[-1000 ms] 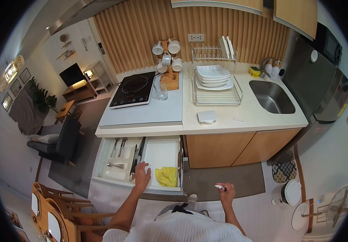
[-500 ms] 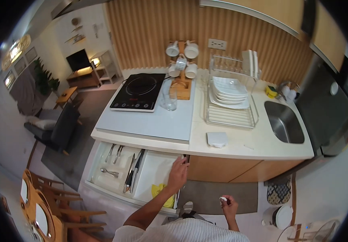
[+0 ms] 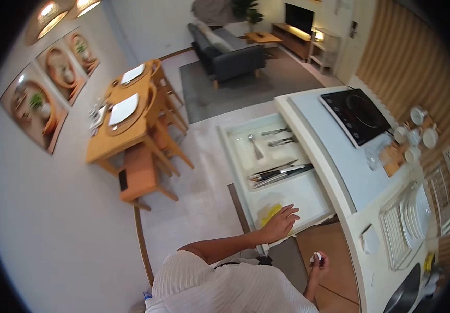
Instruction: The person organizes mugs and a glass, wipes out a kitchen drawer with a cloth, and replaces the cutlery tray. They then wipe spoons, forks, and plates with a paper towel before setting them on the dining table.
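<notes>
My left hand [image 3: 282, 224] hovers over the right part of a pulled-out white drawer [image 3: 303, 201]. Its fingers are stretched out and nothing shows in them. Partly hidden beside it is a crumpled yellow cloth or glove [image 3: 270, 214] in the drawer. My right hand [image 3: 319, 265] is closed on a small white object [image 3: 315, 256] in front of the cabinet, its kind too small to make out. In the drawer's left compartment lie a spoon [image 3: 255, 146] and several other utensils. Dark-handled knives [image 3: 279, 173] rest near the divider.
The counter [image 3: 347, 208] carries a black induction cooktop [image 3: 357, 116], a glass [image 3: 375, 156], a mug rack and a dish rack [image 3: 394, 237] with white plates. A sink [image 3: 405, 292] sits at lower right. Chairs and a dining table [image 3: 111, 141] stand to the left.
My view has turned left towards the dining table. My left hand has moved from the drawer's right front corner to beside the yellow item. The right hand still holds the small white object.
</notes>
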Action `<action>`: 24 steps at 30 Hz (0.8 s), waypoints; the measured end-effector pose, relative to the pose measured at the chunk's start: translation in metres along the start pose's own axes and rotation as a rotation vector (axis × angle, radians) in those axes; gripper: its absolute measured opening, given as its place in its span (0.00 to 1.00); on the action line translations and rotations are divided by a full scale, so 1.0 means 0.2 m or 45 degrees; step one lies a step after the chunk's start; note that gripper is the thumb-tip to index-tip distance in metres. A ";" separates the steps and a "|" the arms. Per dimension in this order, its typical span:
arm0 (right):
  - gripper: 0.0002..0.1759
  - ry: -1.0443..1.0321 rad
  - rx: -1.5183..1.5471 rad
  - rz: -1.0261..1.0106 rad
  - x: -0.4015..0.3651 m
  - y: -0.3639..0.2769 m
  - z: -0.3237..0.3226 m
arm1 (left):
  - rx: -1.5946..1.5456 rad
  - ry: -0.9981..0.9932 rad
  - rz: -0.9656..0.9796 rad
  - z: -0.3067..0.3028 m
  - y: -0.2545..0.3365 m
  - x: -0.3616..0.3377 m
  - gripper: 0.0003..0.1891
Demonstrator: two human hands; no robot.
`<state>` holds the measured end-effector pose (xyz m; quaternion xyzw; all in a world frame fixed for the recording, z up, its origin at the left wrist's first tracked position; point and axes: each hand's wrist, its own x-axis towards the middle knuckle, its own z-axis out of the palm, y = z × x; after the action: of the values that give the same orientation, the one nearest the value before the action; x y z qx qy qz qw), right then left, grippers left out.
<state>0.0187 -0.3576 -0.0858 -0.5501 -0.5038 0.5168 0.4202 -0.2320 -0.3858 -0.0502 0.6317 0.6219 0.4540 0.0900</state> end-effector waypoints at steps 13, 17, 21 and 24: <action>0.06 -0.534 -0.119 -0.124 -0.11 0.01 0.05 | 0.350 0.122 -0.208 0.03 -0.09 -0.46 0.12; 0.05 -0.499 -0.152 -0.140 -0.14 0.02 0.02 | 0.246 0.177 -0.248 0.03 -0.10 -0.44 0.13; 0.06 -0.490 -0.155 -0.135 -0.19 0.01 -0.02 | 0.295 0.168 -0.282 0.05 -0.09 -0.42 0.13; 0.06 -0.457 -0.125 -0.104 -0.21 0.05 -0.06 | 0.373 0.191 -0.259 0.09 -0.09 -0.42 0.14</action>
<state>0.0324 -0.3988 -0.0877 -0.4480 -0.6172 0.5639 0.3169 -0.2176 -0.4473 -0.1113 0.5363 0.7468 0.3932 -0.0042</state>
